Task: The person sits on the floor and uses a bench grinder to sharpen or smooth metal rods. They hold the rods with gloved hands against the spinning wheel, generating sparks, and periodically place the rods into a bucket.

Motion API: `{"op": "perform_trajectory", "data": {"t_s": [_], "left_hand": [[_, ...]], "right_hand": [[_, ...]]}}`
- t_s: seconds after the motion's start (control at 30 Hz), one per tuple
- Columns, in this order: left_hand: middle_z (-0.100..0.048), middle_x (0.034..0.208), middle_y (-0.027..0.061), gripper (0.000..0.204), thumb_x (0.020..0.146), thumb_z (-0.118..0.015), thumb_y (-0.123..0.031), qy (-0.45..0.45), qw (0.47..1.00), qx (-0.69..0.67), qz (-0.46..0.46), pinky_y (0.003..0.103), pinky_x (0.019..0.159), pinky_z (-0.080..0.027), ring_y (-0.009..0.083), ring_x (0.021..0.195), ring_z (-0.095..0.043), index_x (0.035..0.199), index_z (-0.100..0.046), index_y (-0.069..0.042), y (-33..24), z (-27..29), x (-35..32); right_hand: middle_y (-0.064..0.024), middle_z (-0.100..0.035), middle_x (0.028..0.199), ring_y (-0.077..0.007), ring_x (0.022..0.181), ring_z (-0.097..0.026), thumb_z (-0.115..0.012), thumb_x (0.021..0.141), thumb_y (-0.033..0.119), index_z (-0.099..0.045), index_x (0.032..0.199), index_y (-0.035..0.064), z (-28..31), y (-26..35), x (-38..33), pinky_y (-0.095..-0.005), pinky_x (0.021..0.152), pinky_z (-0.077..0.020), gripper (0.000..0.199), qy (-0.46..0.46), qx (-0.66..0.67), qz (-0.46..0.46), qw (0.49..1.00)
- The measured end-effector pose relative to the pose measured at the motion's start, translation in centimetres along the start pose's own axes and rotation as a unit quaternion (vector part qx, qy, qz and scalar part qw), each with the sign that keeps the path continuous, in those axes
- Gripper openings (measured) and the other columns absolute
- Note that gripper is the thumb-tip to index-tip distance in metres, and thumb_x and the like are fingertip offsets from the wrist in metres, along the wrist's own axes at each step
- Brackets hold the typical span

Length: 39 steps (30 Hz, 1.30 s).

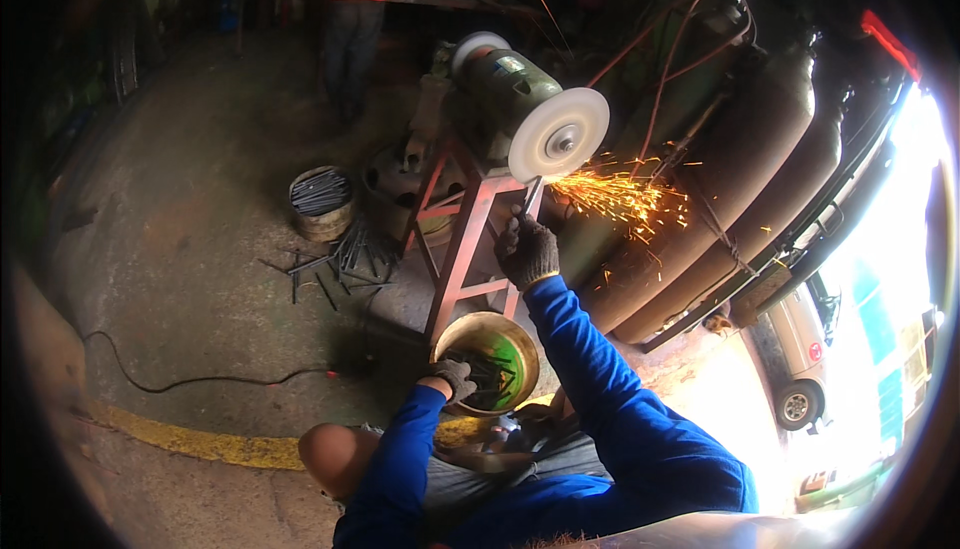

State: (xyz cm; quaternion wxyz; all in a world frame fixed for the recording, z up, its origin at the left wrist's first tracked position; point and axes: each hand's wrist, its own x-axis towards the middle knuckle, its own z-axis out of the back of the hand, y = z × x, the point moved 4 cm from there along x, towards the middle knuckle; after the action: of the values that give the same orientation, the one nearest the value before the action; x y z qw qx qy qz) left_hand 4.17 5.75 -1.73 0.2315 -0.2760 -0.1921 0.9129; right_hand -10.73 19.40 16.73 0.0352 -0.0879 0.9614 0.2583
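Note:
My right hand (527, 249), in a dark knit glove, is closed round a short metal rod (533, 192). The rod's upper end meets the lower edge of a pale grinding wheel (560, 136) on a bench grinder (507, 84), and orange sparks (620, 199) spray off to the right. My left hand (455, 377), gloved too, is at the left rim of a bucket (522, 389) with a green inside. Its fingers curl inward there, and what they grip, if anything, is hidden. Several dark rods (492, 374) lie in this bucket.
A red metal stand (470, 249) carries the grinder. To its left are a bucket full of rods (320, 192) and loose rods (355, 259) on the floor. Large gas cylinders (745, 149) lean at the right. A cable (200, 381) crosses the floor. Another person (355, 19) stands behind.

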Motion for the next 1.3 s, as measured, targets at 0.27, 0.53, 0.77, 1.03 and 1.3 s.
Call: {"op": "perform_trajectory", "data": {"t_s": [0.27, 0.53, 0.77, 1.03, 1.3], "left_hand": [[-0.058, 0.12, 0.0212, 0.048, 0.083, -0.056, -0.044, 0.003, 1.0, -0.009, -0.013, 0.045, 0.097, -0.043, 0.0369, 0.115, -0.054, 0.116, -0.06, -0.009, 0.1, 0.2, -0.5], [-0.059, 0.121, 0.0212, 0.048, 0.082, -0.057, -0.043, -0.005, 1.0, -0.019, -0.002, 0.044, 0.097, -0.043, 0.0362, 0.115, -0.054, 0.115, -0.061, -0.009, -0.4, 1.1, -1.3], [-0.059, 0.121, 0.0204, 0.048, 0.083, -0.057, -0.043, -0.017, 1.0, -0.015, 0.003, 0.044, 0.097, -0.044, 0.0364, 0.115, -0.055, 0.116, -0.061, -0.009, 0.4, 0.6, -0.6], [-0.06, 0.119, 0.0201, 0.049, 0.083, -0.058, -0.044, -0.033, 0.999, -0.017, -0.017, 0.044, 0.096, -0.044, 0.0365, 0.114, -0.055, 0.116, -0.061, -0.008, 0.9, 0.0, 0.0], [-0.061, 0.117, 0.0208, 0.048, 0.082, -0.056, -0.044, -0.029, 0.999, -0.008, -0.016, 0.045, 0.095, -0.044, 0.0368, 0.111, -0.057, 0.114, -0.061, -0.008, 0.7, -0.3, 0.4]], "right_hand": [[0.0021, -0.052, 0.066, -0.0125, 0.046, -0.037, -0.048, 0.09, 0.022, -0.058, 0.099, 0.0103, -2.1, 1.0, -3.3, -0.0253, 0.041, -0.0296, 0.017, 0.083, 0.001, 0.008, 0.996], [0.0021, -0.044, 0.064, -0.0124, 0.046, -0.034, -0.046, 0.088, 0.021, -0.062, 0.1, 0.0069, -1.0, -0.1, -2.2, -0.0257, 0.039, -0.0282, 0.024, 0.172, 0.052, -0.049, 0.983], [0.0029, -0.043, 0.064, -0.0115, 0.047, -0.036, -0.047, 0.088, 0.021, -0.057, 0.095, 0.0099, -2.7, -1.4, -1.0, -0.0257, 0.043, -0.0306, 0.017, 0.122, 0.058, -0.034, 0.99], [0.0008, -0.055, 0.071, -0.0145, 0.051, -0.046, -0.048, 0.09, 0.02, -0.058, 0.097, 0.0087, -2.8, -1.6, 0.4, -0.0247, 0.05, -0.0376, 0.016, 0.067, -0.049, 0.085, 0.993], [-0.0015, -0.059, 0.093, -0.0152, 0.077, -0.057, -0.041, 0.095, 0.014, -0.052, 0.113, 0.006, -1.3, -0.5, 1.1, -0.0227, 0.062, -0.0458, 0.023, 0.114, -0.16, 0.151, 0.969]]}}
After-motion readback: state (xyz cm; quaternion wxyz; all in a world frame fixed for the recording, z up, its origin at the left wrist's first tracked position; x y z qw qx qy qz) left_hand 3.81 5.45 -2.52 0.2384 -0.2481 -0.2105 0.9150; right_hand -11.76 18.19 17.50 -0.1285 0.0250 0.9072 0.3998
